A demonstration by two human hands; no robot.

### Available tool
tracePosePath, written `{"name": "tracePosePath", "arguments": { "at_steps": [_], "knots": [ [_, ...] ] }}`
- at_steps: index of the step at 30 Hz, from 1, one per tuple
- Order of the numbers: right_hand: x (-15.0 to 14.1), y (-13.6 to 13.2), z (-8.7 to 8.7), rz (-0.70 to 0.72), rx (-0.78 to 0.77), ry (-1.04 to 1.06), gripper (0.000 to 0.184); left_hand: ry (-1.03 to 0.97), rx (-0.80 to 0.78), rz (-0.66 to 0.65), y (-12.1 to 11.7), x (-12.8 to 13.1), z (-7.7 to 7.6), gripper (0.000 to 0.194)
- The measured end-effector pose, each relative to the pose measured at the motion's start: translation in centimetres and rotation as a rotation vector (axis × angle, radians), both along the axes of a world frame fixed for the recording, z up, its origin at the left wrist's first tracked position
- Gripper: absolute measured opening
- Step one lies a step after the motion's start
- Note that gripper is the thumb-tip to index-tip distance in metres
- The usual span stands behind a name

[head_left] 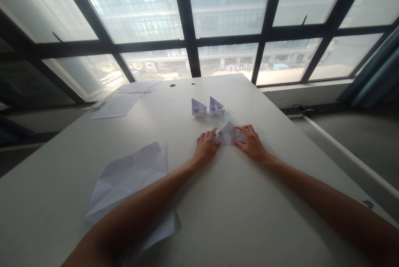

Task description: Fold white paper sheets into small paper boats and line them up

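Observation:
A folded sheet of white paper [228, 135] with a pointed top and a centre crease lies on the white table, between my two hands. My left hand [206, 144] grips its left end, thumb below and fingers above. At the opposite end, my right hand [250, 142] pinches the paper between thumb and forefinger. Just beyond stand two folded paper boats, one on the left [198, 108] and one on the right [216, 106], close together and apart from my hands.
A large creased paper sheet [131, 175] lies under my left forearm. Flat paper sheets [115, 105] rest at the table's far left. Two small round holes, one of them a cable hole [172, 85], are near the far edge. Windows [224, 1] rise behind the table [212, 217].

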State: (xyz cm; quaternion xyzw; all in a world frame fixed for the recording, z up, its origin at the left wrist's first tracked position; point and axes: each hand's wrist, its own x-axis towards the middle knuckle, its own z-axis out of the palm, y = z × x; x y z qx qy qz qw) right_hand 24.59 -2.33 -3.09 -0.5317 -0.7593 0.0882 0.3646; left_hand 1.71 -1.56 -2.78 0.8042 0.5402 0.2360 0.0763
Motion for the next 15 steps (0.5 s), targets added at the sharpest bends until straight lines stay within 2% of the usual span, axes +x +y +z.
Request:
{"name": "tracePosePath", "arguments": {
  "at_steps": [9, 15],
  "knots": [
    [-0.09, 0.28, -0.05, -0.073, 0.076, 0.108, 0.060, -0.210, 0.034, -0.108, -0.05, -0.09, 0.33, 0.058],
    [0.08, 0.88, -0.58, -0.146, 0.060, 0.079, 0.033, -0.263, 0.065, -0.117, -0.04, -0.19, 0.64, 0.052]
  ]
}}
